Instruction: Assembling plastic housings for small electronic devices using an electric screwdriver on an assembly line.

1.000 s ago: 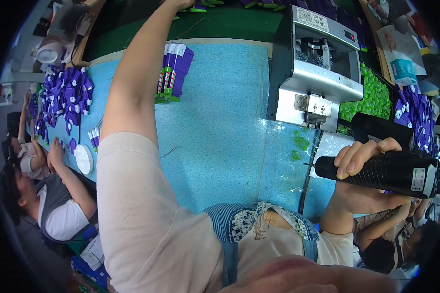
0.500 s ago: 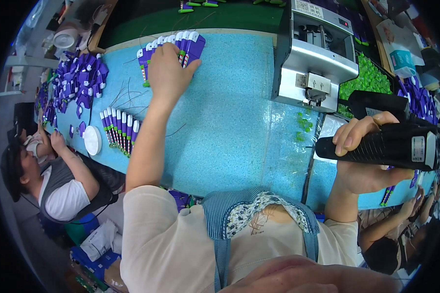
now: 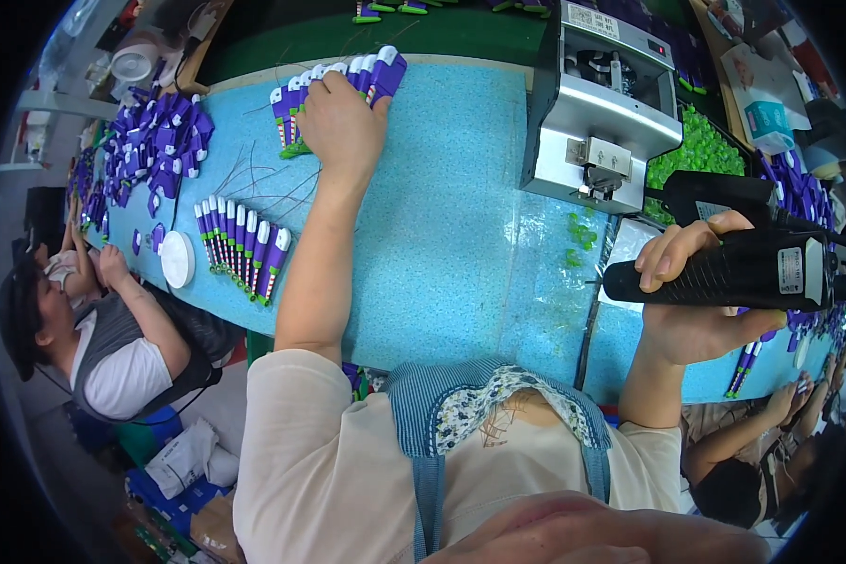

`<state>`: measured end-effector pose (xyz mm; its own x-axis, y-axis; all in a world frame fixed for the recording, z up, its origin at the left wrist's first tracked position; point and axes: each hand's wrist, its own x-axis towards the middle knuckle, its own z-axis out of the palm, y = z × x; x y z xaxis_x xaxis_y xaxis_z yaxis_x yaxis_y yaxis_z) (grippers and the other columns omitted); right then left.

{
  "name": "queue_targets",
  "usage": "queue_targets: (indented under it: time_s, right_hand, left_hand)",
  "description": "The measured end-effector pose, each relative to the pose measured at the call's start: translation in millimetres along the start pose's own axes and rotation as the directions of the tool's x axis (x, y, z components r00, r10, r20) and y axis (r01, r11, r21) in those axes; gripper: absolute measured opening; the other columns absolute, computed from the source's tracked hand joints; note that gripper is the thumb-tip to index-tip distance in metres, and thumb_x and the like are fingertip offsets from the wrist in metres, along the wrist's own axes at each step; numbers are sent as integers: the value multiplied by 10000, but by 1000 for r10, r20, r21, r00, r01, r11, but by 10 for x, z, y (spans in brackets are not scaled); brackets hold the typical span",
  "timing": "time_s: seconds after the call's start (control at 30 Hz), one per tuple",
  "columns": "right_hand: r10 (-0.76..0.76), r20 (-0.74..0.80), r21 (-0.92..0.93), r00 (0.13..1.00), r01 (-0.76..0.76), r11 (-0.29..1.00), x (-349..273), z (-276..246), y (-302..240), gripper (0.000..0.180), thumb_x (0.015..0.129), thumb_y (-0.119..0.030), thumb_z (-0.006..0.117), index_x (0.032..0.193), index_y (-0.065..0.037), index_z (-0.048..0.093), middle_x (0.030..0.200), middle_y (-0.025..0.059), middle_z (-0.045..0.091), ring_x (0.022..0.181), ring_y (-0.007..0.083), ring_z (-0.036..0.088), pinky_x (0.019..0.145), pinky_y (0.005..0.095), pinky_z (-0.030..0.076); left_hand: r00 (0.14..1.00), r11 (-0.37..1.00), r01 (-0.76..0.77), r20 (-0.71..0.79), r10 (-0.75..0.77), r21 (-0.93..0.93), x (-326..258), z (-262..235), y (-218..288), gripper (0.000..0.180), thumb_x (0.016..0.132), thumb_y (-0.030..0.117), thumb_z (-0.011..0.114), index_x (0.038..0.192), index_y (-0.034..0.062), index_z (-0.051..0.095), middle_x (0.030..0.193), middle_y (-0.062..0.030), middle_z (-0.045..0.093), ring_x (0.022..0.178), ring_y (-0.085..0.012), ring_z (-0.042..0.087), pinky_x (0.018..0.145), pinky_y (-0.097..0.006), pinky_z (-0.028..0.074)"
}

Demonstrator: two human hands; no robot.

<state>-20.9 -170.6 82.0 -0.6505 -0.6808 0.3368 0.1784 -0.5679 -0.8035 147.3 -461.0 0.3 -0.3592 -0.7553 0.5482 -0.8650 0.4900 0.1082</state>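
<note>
My left hand (image 3: 343, 122) reaches over a fanned row of purple doll-leg pieces (image 3: 357, 70) with white tops, striped shafts and green ends. Its thumb and fingers are closed about the right end of the row, where one piece leans out; the fingertips are partly hidden. In my right hand (image 3: 681, 282) is a black power screwdriver (image 3: 757, 273) with a ribbed body, held level, a thin bit sticking out at its left end. Lower left, a second row of such pieces (image 3: 244, 244) lies side by side with thin dark wires around it.
A silver screw feeder (image 3: 597, 122) stands at the back right, beside a heap of green parts (image 3: 696, 155). Purple parts (image 3: 160, 136) are piled at the left, near a round white lid (image 3: 176, 259). A co-worker (image 3: 103, 329) sits on the left; others work at the right.
My left hand has shifted slightly right and up along the far row, its thumb drawn in beside the end piece, which tilts more. The screwdriver has barely moved.
</note>
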Motion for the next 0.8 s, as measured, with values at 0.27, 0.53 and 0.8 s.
queue_targets:
  time_s: [0.27, 0.53, 0.8]
  right_hand:
    - [27, -10, 0, 1000, -27, 1000, 9, 14, 25, 1015, 706, -889, 376, 1202, -6, 436, 667, 117, 573, 538, 190, 554, 549, 299, 461]
    - [18, 0, -2, 1000, -18, 1000, 20, -35, 51, 1014, 703, -892, 375, 1188, -4, 438, 673, 118, 578, 542, 188, 561, 550, 293, 468]
    - [1, 10, -9, 1000, -1, 1000, 23, -6, 75, 920, 783, -828, 377, 1165, 6, 452, 674, 112, 565, 507, 175, 538, 506, 292, 443]
  left_hand:
    - [1000, 1000, 17, -23, -17, -3, 7, 41, 34, 536, 610, 281, 851, 962, 15, 546, 944, -165, 562, 890, -336, 559, 706, -447, 440]
    - [999, 998, -8, -36, 6, -58, -8, 76, -11, 489, 604, 267, 858, 938, 40, 582, 970, -157, 552, 925, -329, 529, 725, -446, 438]
    - [994, 995, 93, -53, -95, -41, 63, 77, 14, 518, 593, 292, 870, 943, 36, 587, 974, -152, 576, 882, -341, 557, 719, -441, 455]
